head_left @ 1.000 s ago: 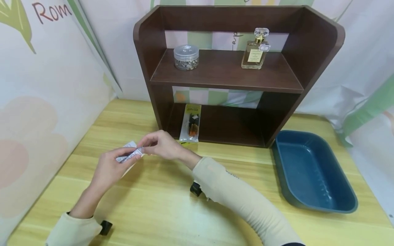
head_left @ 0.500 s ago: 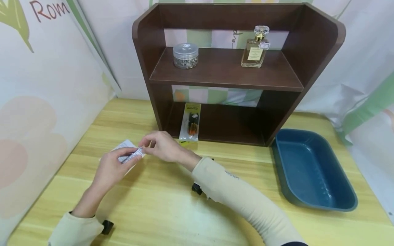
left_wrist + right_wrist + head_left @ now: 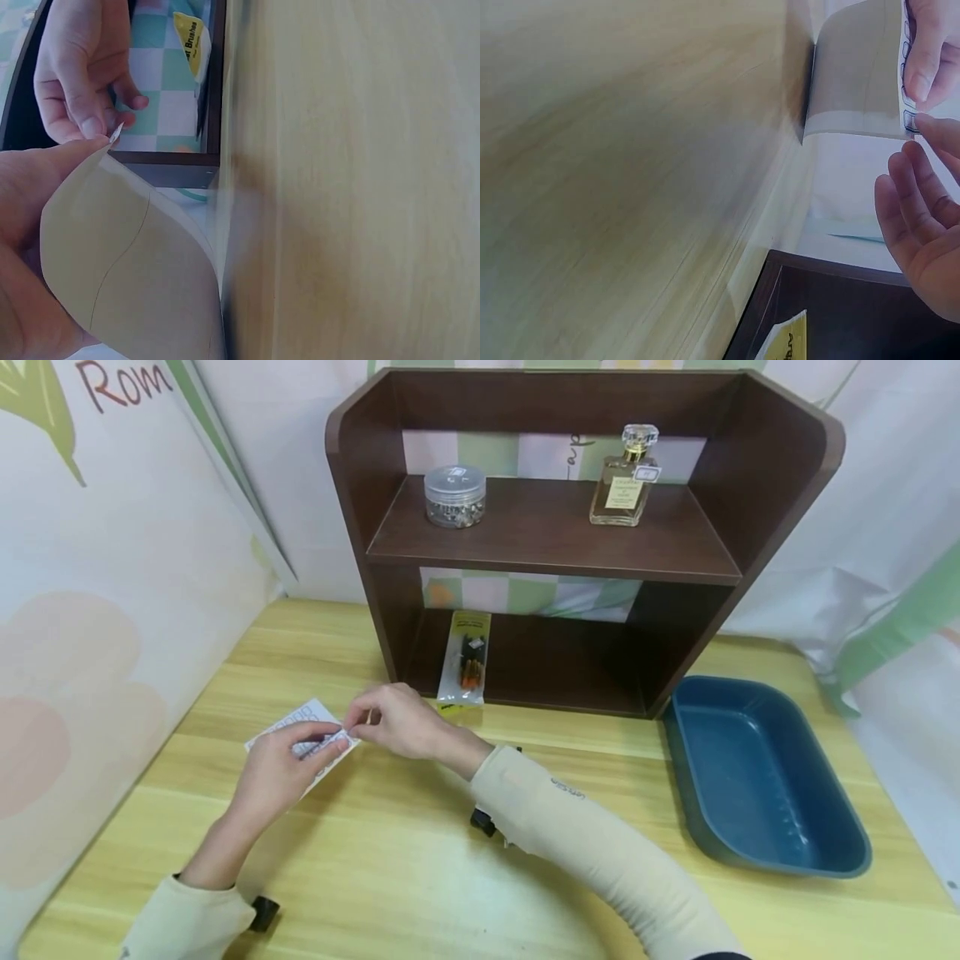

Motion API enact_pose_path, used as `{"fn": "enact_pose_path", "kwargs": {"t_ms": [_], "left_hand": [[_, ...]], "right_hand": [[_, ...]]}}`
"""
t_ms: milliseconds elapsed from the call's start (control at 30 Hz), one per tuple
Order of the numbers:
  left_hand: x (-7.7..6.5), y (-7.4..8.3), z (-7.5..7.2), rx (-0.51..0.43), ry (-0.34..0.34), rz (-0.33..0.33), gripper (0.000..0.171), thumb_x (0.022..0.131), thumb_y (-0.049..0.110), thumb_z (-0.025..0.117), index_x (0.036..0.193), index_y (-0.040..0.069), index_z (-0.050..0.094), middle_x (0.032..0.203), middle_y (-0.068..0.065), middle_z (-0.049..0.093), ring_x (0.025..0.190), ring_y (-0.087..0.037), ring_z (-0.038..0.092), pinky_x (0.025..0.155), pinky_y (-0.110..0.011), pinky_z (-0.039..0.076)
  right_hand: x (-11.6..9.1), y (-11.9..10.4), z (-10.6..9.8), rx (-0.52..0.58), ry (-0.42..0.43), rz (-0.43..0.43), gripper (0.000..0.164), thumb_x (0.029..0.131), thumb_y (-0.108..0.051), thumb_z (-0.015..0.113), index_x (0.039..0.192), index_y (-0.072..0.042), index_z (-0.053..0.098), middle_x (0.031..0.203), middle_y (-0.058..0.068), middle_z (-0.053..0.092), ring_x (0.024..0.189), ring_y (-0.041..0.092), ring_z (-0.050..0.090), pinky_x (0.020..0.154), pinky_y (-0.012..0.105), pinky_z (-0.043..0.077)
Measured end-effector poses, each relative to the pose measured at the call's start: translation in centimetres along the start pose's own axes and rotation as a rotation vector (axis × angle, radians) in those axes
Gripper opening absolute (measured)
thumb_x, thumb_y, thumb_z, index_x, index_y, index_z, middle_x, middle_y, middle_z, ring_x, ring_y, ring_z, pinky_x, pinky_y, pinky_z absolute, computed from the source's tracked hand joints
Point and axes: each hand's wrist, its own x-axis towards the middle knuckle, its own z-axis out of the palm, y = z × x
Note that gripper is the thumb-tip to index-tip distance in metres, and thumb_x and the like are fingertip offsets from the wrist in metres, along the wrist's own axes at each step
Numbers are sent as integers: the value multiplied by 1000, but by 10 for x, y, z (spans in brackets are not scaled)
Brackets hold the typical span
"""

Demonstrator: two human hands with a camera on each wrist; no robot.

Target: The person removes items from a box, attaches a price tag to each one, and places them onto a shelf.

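Note:
A white sheet of sticker labels (image 3: pixel 306 713), printed with blue-outlined boxes, is gripped between thumb and fingers of my left hand (image 3: pixel 273 772) above the table's left part. In the left wrist view its plain back (image 3: pixel 142 255) faces the camera, bowed and marked by a thin curved line. My right hand (image 3: pixel 397 720) pinches at the sheet's corner with thumb and index finger. A small label (image 3: pixel 115 134) stands up at that corner in the left wrist view, between the two hands. In the right wrist view, a row of labels (image 3: pixel 909 120) runs along the bent edge.
Behind the hands stands a dark brown shelf (image 3: pixel 555 568). It holds a clear lidded jar (image 3: pixel 455 497), a perfume bottle (image 3: pixel 622 485) and a pack of brushes (image 3: pixel 463 660) poking over the front edge. A blue plastic basin (image 3: pixel 761 777) sits at the table's right.
The sheet has flattened out, so more of its printed face shows beyond my left hand. My right hand has shifted slightly right and down, still pinching at the corner.

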Motion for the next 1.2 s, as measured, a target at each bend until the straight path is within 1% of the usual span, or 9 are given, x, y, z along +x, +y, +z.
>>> {"fn": "enact_pose_path", "kwargs": {"t_ms": [200,300,433,533,633,733,900,1033,1200], "left_hand": [[2,-4,1,9,-5,-36,31,95,28,73,111,2,75,102,-14,75,95,-34,68,80,-53,55],[4,-8,2,28,-11,-50,31,95,28,73,112,2,74,101,-16,74,93,-34,68,78,-51,55],[9,-16,3,80,-36,-45,32,95,29,72,114,2,73,105,-19,73,96,-38,69,79,-54,55],[14,-19,2,123,-68,-50,33,96,29,71,115,2,73,107,-20,73,96,-39,69,80,-55,54],[18,-22,1,182,-107,-78,33,96,30,70,115,3,73,105,-21,73,93,-38,69,77,-54,54],[22,-27,1,260,-148,-109,34,96,31,70,115,4,72,104,-21,73,91,-38,69,72,-53,54],[26,-36,0,367,-203,-127,36,95,31,70,116,3,71,110,-23,70,94,-42,67,70,-55,54],[27,-39,-2,417,-220,-142,40,92,33,73,117,2,69,115,-27,66,97,-47,64,73,-61,51],[28,-41,-3,448,-242,-166,44,92,36,72,119,1,68,119,-31,62,99,-50,62,79,-67,47]], "right_hand": [[-9,2,-6,-25,31,-45,3,92,-13,75,93,-15,77,94,-9,69,83,7,59,73,17,47],[-19,4,-12,20,53,-49,2,92,-11,75,92,-12,77,91,-6,70,80,6,60,72,18,49],[-34,9,-18,123,59,15,4,92,-8,74,90,-11,75,85,-7,71,76,6,61,68,19,52],[-48,13,-22,171,55,76,5,92,-7,74,89,-11,75,82,-8,70,72,6,61,64,20,52],[-62,19,-27,174,59,104,2,92,-9,74,90,-8,75,80,-8,70,70,7,61,62,21,52],[-76,23,-32,171,65,114,5,92,-10,75,91,-5,75,81,-7,69,71,8,61,64,23,53],[-101,32,-45,186,64,133,1,91,-6,75,91,-7,75,83,-6,70,72,9,62,63,25,54],[-118,40,-55,183,52,178,6,90,-4,74,92,-10,76,84,-6,70,72,10,62,63,26,55],[-137,52,-66,156,40,241,6,90,-4,74,92,-10,76,83,-7,71,72,11,62,64,26,55]]}}
